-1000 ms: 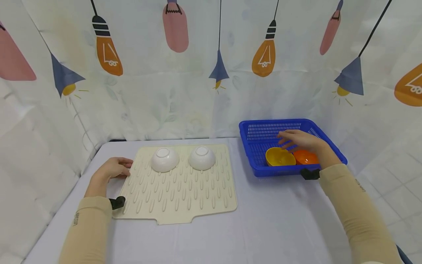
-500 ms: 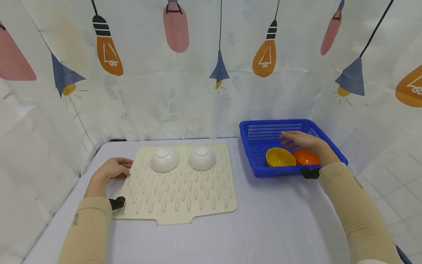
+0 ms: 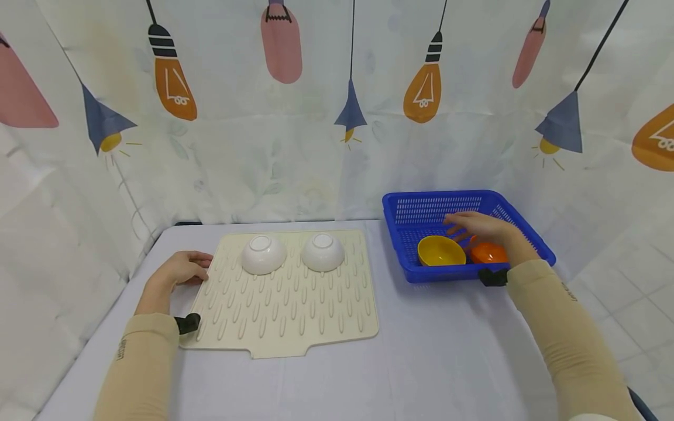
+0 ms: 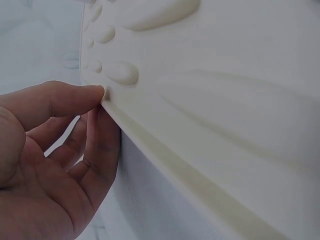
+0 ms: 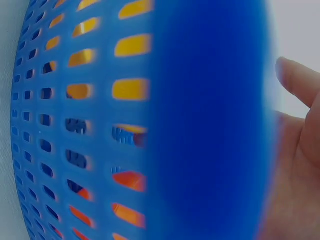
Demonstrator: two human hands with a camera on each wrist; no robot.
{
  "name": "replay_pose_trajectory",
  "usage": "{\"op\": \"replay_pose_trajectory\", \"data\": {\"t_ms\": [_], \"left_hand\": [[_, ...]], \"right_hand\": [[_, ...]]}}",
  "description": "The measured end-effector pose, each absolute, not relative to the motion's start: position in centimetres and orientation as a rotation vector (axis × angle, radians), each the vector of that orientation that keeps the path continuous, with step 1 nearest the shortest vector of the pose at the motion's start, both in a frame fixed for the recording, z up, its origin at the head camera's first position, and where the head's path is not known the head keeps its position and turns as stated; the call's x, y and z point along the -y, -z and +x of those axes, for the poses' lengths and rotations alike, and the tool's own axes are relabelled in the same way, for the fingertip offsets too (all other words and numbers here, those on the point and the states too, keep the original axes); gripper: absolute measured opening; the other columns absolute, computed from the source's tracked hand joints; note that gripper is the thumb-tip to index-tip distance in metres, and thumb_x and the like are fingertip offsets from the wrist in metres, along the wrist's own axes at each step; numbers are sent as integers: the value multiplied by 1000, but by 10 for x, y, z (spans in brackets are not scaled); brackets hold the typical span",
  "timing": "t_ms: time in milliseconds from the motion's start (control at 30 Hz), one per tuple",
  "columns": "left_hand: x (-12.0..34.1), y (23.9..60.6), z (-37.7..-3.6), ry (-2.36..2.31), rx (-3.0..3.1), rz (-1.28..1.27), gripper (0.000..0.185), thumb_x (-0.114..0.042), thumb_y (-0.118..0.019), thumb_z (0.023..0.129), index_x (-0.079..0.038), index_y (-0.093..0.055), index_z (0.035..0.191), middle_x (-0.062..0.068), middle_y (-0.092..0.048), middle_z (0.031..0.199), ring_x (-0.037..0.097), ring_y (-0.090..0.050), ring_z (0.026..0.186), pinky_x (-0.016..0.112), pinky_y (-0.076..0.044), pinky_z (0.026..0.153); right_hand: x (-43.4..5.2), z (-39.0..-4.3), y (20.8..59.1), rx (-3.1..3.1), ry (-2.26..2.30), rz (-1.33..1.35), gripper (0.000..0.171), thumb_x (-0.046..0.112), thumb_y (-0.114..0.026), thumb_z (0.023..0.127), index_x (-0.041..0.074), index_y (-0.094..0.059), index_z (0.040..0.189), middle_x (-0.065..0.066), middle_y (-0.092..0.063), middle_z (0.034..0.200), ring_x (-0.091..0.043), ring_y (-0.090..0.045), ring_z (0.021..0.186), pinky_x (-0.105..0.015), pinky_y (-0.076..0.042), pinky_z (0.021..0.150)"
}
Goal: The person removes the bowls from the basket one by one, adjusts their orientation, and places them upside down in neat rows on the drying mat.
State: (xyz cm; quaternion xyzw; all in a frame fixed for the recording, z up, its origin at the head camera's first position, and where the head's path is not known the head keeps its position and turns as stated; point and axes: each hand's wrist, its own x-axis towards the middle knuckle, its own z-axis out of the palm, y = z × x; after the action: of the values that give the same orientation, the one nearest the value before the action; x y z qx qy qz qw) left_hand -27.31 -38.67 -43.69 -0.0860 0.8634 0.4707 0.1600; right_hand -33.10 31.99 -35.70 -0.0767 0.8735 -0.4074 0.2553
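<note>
On the left, my left hand pinches the left edge of a cream drying mat with raised ridges. In the left wrist view its thumb lies on the rim, with fingers beneath. Two white bowls, one bowl and another bowl, rest upside down on the mat's far half. My right hand is over a blue basket, fingers extended between a yellow bowl and an orange bowl. The hand partly covers the orange bowl; the basket rim hides its fingers in the right wrist view.
A white cloth covers the table. Behind it hangs a curtain printed with lamps and bulbs, close to the basket's back rim. Dark wrist mounts sit under both sleeves.
The yellow bowl has shifted slightly left in the basket, away from the orange one. My right hand has dipped a little lower between them. The left hand and mat have not moved.
</note>
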Motion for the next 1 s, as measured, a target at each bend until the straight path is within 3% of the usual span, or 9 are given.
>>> {"op": "replay_pose_trajectory", "data": {"t_ms": [233, 400, 567, 767, 1000], "left_hand": [[386, 438, -273, -1364, -2458, -257, 69, 11, -69, 84, 16, -39, 146, 21, -60, 125, 11, -65, 87, 31, -58, 75], [385, 437, -272, -1366, -2453, -253, 70, 12, -69, 83, 17, -39, 146, 22, -59, 126, 12, -65, 87, 30, -58, 75], [384, 436, -272, -1356, -2466, -246, 69, 12, -68, 85, 17, -38, 146, 27, -56, 130, 14, -65, 88, 30, -58, 74], [383, 436, -272, -1363, -2469, -247, 69, 12, -68, 85, 17, -37, 147, 27, -56, 132, 13, -65, 88, 30, -58, 74], [384, 434, -271, -1368, -2458, -253, 70, 13, -68, 85, 17, -36, 147, 29, -54, 133, 13, -65, 89, 30, -58, 75]], "right_hand": [[-316, -332, 363, -2300, 1125, -132, 75, 43, -52, 108, -5, -23, 158, -33, -40, 150, -50, -46, 131, -53, -55, 94], [-313, -331, 368, -2244, 1104, -102, 60, 30, -56, 107, -3, -35, 153, -33, -34, 152, -51, -46, 130, -50, -57, 91], [-310, -328, 371, -2258, 1021, -104, 55, 20, -58, 105, -2, -39, 151, -34, -30, 153, -49, -47, 128, -46, -57, 92], [-309, -329, 376, -2316, 977, -141, 58, 5, -61, 96, -3, -40, 150, -33, -38, 146, -39, -56, 113, -43, -59, 89], [-310, -331, 383, -2326, 1013, -157, 57, -1, -59, 92, -3, -43, 147, -31, -43, 141, -37, -60, 106, -43, -60, 87]]}}
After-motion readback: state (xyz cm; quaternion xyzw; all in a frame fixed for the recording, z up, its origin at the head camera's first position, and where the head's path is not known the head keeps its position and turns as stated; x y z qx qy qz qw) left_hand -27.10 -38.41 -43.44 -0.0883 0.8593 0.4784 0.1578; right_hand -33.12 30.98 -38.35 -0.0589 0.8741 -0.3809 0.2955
